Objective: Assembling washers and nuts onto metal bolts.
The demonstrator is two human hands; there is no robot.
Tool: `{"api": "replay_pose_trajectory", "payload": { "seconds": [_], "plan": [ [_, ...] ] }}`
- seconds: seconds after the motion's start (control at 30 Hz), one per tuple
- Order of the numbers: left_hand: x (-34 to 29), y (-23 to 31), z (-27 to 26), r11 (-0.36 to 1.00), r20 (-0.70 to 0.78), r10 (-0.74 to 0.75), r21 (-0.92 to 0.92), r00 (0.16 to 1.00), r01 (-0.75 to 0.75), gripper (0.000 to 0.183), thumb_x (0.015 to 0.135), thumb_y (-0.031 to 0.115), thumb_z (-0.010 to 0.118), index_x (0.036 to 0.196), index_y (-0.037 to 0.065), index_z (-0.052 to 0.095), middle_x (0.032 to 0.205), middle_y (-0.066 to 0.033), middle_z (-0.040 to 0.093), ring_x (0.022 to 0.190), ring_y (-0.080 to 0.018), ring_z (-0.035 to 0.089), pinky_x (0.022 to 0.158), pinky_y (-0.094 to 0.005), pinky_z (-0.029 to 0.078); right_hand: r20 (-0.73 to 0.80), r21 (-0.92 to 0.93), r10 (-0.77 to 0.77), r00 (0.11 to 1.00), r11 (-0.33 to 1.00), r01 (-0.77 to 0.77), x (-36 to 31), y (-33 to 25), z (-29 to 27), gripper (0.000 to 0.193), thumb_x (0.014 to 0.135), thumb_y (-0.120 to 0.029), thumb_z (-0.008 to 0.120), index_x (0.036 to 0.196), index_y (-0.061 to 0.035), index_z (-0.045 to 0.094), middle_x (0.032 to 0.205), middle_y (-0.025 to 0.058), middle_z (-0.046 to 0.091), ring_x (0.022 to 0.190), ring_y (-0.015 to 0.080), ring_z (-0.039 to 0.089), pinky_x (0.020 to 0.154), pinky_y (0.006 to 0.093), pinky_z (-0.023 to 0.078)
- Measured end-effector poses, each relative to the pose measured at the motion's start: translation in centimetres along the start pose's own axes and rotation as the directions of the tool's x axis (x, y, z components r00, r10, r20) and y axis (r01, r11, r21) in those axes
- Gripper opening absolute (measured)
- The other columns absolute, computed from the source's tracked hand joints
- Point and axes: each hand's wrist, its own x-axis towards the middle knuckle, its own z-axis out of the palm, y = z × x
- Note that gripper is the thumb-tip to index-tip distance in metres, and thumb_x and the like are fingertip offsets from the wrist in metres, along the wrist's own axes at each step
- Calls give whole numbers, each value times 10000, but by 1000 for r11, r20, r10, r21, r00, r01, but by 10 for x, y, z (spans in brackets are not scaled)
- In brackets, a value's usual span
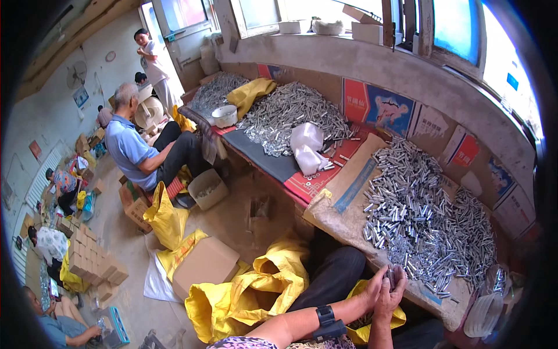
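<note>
My left hand [375, 288] and my right hand [390, 295] are together at the near edge of the work table, fingers curled toward each other. Something small and greyish shows between the fingertips, too small to make out. Just beyond them lies a large heap of silver metal cylinders [407, 200], like expansion bolt sleeves. Small shiny rings or washers [404, 251] are scattered on the heap's near side. A black band [326, 320] is around my left wrist. Below the hands, a yellow sack [361, 336] is partly hidden by my forearms.
Open yellow sacks [256, 294] and a cardboard box [204, 269] stand at my left. A second metal heap [293, 113] lies farther along the table, beside a white plastic bag [308, 145]. A seated person in blue [129, 142] works nearby. Clear plastic containers [487, 311] are at the right.
</note>
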Motion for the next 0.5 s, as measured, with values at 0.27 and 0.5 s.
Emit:
{"api": "replay_pose_trajectory", "payload": {
  "seconds": [0.27,0.5],
  "plan": [
    [-4,14,8,998,-47,-26,-54,999,23,295,910,320,522,1061,70,566,979,-77,630,878,-195,609,804,-338,505,-11,-1,-89,996,996,89,15,-30,-24,191,839,-22,525,1023,22,552,979,98,507,899,184,528,819,293,427],
    [-20,23,32,942,-275,-76,295,958,160,146,848,193,651,939,160,542,616,55,421,507,-51,409,378,-179,282,-9,119,131,991,984,-129,16,6,-54,138,862,-12,552,991,-9,601,860,-13,535,766,55,503,683,185,419]
  ]
}}
